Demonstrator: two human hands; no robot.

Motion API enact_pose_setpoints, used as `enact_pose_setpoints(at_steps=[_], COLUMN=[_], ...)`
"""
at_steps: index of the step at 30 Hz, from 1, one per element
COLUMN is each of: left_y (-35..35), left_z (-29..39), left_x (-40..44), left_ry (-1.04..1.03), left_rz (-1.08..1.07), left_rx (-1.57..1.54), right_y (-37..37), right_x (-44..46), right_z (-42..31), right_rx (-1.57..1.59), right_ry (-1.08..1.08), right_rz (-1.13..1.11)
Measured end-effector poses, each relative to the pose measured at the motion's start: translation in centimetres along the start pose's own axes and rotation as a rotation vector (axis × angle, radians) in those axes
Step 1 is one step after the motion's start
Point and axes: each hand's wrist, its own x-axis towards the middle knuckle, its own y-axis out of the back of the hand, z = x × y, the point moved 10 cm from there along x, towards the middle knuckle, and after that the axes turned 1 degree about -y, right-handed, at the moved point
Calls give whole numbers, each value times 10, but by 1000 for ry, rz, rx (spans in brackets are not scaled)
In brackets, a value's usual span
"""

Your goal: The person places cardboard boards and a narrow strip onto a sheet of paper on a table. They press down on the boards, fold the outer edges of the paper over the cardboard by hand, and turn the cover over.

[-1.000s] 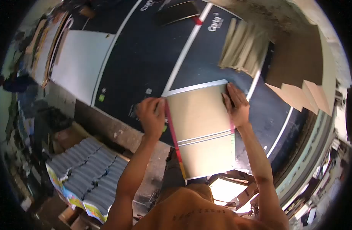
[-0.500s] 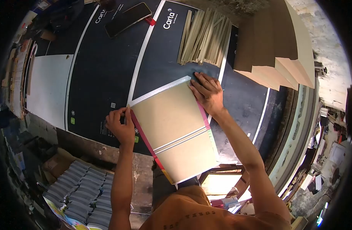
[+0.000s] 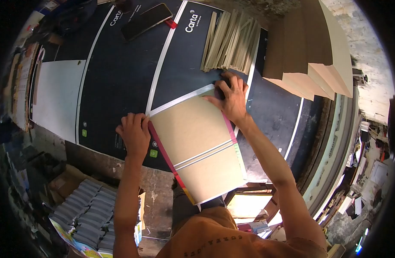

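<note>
A beige board book cover (image 3: pixel 193 124) lies tilted on the dark tabletop, inner side up, its near end reaching past the table edge toward my body. Coloured turned-in paper borders its long sides, a pale strip runs along the far edge, and two grey-white gaps cross its middle. At the far left corner, my left hand (image 3: pixel 135 131) has curled fingers closed against the edge. My right hand (image 3: pixel 232 99) grips the far right corner, thumb on the board and fingers bent over the edge. Its fingertips are partly hidden.
Thin board strips (image 3: pixel 231 41) lie in a pile beyond my right hand. Tall stacks of board (image 3: pixel 309 47) stand at the right. A phone (image 3: pixel 146 21) rests at the back beside a red object (image 3: pixel 171 24). Grey stacked bundles (image 3: pixel 88 215) sit below left.
My right hand has bent its fingers more, its thumb shifting inward onto the board. The left hand's fingers have curled at the corner and moved slightly up. The cover has barely moved.
</note>
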Motion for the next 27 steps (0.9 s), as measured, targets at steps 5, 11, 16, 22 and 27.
enact_pose_setpoints(at_steps=[5,11,16,22,27], left_y=[3,-39,-65,-81,-21], left_z=[2,-14,-4,-21,48], left_x=[-1,-50,-43,-47,60], left_ry=[-14,1065,1002,865,81], left_rz=[-140,-107,-112,-240,-456], left_rx=[-172,-1757,-2004,-1710,-485], right_y=[-8,-3,-4,-5,-1], right_x=[5,5,3,5,7], right_z=[3,-1,2,3,7], right_rx=[37,32,51,76,81], right_ry=[-52,-1,10,5,-60], right_rz=[-73,-37,-11,-20,6])
